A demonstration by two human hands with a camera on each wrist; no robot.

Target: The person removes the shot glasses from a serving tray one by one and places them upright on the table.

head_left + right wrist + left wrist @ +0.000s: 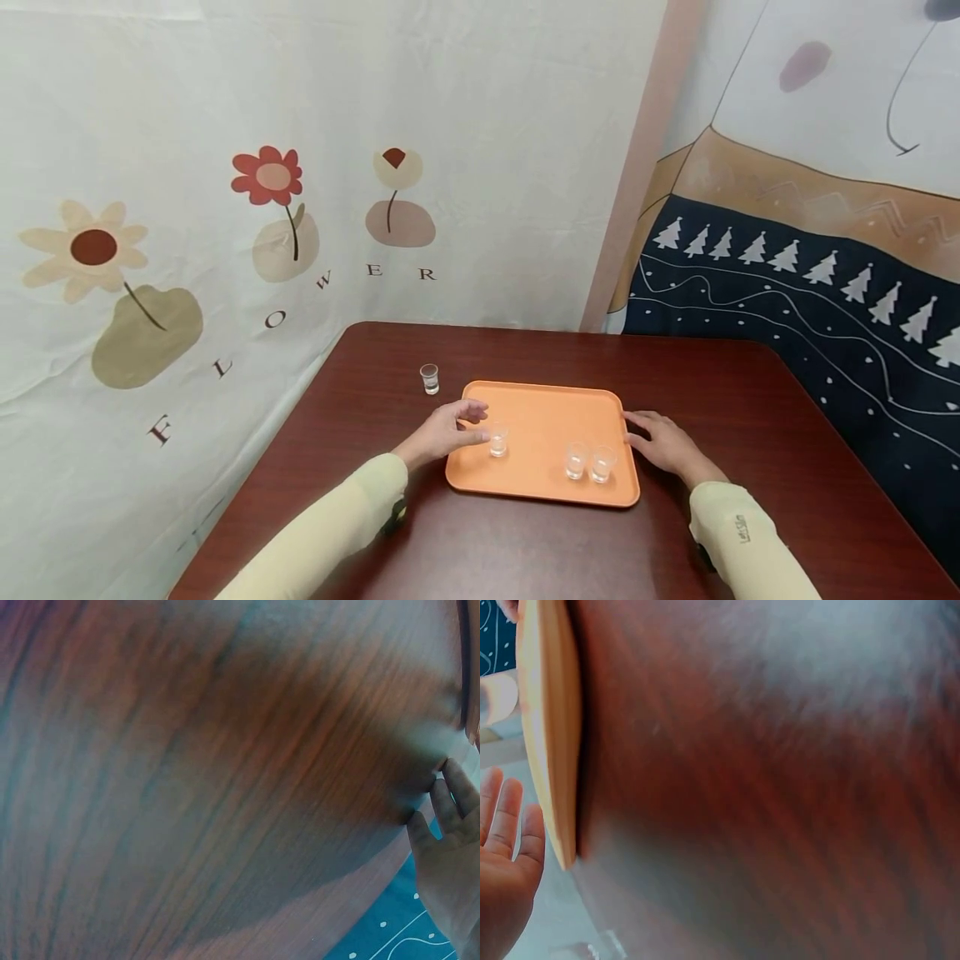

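An orange tray (536,417) lies on the table, with a clear shot glass (498,443) near its left side. Over the tray's left edge reaches my left hand (446,432), its thumb tip right at that glass and its fingers spread apart above the tray. Two more shot glasses, one (575,463) beside the other (602,467), stand upright near the front right of the tray. My right hand (663,442) rests at the tray's right edge, fingertips and thumb against the rim. In the right wrist view its fingers (448,806) are extended down to the tabletop.
Another shot glass (430,380) stands on the dark red wooden table (697,375), just off the tray's back left corner. A cloth with printed flowers (273,177) hangs behind the table, and a dark tree-patterned cloth (750,283) hangs at the right.
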